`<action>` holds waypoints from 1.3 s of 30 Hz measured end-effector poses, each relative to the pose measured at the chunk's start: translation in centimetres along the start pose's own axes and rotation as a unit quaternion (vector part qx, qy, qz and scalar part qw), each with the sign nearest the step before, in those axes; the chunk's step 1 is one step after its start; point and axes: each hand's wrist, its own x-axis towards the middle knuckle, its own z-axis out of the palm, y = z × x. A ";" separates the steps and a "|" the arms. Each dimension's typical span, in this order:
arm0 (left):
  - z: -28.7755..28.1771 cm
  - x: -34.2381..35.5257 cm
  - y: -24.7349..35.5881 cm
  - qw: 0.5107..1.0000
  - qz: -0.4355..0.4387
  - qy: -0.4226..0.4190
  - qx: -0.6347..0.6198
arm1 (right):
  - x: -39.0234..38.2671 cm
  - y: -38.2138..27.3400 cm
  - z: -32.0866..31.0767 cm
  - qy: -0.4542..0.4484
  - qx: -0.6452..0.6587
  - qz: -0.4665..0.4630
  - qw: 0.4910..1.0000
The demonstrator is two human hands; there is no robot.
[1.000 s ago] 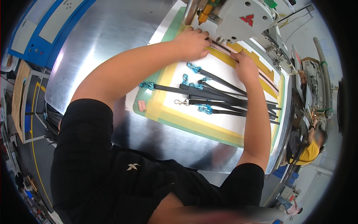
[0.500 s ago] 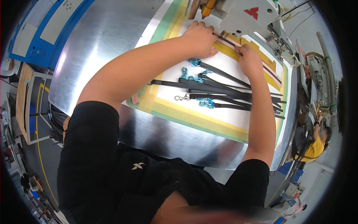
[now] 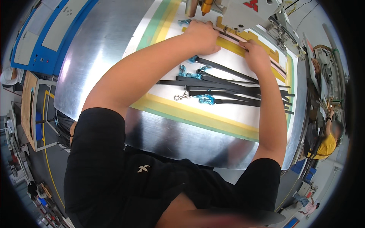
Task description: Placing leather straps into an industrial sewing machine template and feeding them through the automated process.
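Note:
Both my hands are at a yellow jig (image 3: 228, 46) under a white machine head (image 3: 247, 13). My left hand (image 3: 204, 37) curls over the far-left end of a black strap (image 3: 232, 37) lying along the jig, with a blue-wrapped clasp (image 3: 184, 22) just beside its fingers. My right hand (image 3: 255, 57) pinches that strap farther right. Nearer me, several loose black straps (image 3: 232, 88) lie across the white sheet, some with blue-wrapped clasps and one with a bare silver hook (image 3: 181, 96). Above my left hand hangs an orange nozzle (image 3: 206, 7).
A steel table (image 3: 87, 68) surrounds the taped sheet (image 3: 197, 116). At left stand a blue machine (image 3: 53, 26) and a wood-topped cart (image 3: 28, 106); another person in white is at the far left edge. At right, a co-worker in yellow (image 3: 325, 147) works beside machinery, and another person is farther down.
My left hand has shifted slightly up along the jig, and a blue clasp now shows beside its fingers. The view has moved a little; both hands keep their grip.

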 end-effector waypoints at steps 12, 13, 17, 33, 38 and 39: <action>0.0 0.4 1.7 1.000 -0.001 0.025 0.009 | -0.5 2.1 -0.5 -0.002 -0.012 -0.020 1.000; 0.1 0.6 1.7 1.000 -0.002 0.025 0.009 | -0.5 2.1 -0.6 -0.002 -0.011 -0.021 1.000; 0.6 1.3 2.1 1.000 0.008 0.009 0.011 | -0.2 1.9 -0.5 0.001 -0.016 -0.041 0.999; 0.8 1.9 4.2 0.999 0.006 0.044 -0.008 | -1.0 2.4 -0.6 0.006 0.004 -0.039 0.999; -0.5 1.8 6.0 1.000 0.006 0.031 0.006 | -2.3 5.1 -1.4 -0.013 0.002 -0.003 1.000; -0.9 1.9 6.1 1.000 0.000 0.006 0.015 | -2.3 5.4 -1.4 -0.010 0.004 -0.005 1.000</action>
